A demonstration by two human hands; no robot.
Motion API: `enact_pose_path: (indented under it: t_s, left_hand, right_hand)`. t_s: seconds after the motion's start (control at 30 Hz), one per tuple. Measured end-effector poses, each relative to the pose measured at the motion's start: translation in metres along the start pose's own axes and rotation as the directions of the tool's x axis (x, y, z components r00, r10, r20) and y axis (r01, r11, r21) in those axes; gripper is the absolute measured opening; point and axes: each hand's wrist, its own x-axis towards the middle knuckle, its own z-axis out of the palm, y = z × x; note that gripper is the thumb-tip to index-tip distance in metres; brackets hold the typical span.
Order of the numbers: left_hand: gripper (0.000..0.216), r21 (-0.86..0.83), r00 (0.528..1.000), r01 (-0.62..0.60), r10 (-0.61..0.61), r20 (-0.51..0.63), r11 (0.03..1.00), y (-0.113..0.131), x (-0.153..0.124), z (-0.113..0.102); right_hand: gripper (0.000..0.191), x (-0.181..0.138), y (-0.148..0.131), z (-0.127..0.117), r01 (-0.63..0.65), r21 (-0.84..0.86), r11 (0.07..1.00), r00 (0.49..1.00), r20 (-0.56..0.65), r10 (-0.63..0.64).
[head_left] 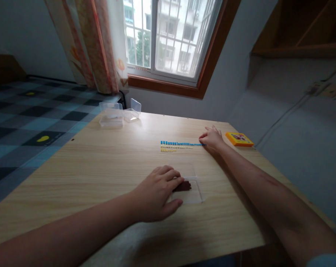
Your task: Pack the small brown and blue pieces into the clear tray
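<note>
My left hand [156, 193] rests on the wooden table [101, 174], its fingers curled over the left edge of a clear plastic box [194, 194] that holds small dark brown pieces [183, 186]. My right hand [211, 139] reaches farther out, fingertips pinched at the right end of a row of small blue pieces [181, 143]. Just below that row lies a shorter row of small yellow pieces [169, 149].
Two clear plastic containers [112, 116] and an upright clear lid [135, 106] stand at the table's far left corner. An orange-yellow box [239, 139] lies near the right edge. A checkered bed is at left, a window and curtain behind.
</note>
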Motion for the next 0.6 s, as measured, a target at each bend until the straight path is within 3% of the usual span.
enact_pose_path:
  t_s: [0.4,0.6]
  left_hand:
    - [0.042,-0.003,1.000,0.004,-0.004,0.009,1.000,0.001,0.001,-0.001]
    - [0.042,-0.010,1.000,0.001,-0.001,0.001,1.000,0.001,0.001,-0.002]
  right_hand:
    - [0.033,-0.001,-0.001,0.000,-0.054,0.008,0.998,0.998,0.017,0.054]
    - [0.018,-0.003,-0.009,-0.009,-0.082,0.032,0.996,0.996,0.046,0.080]
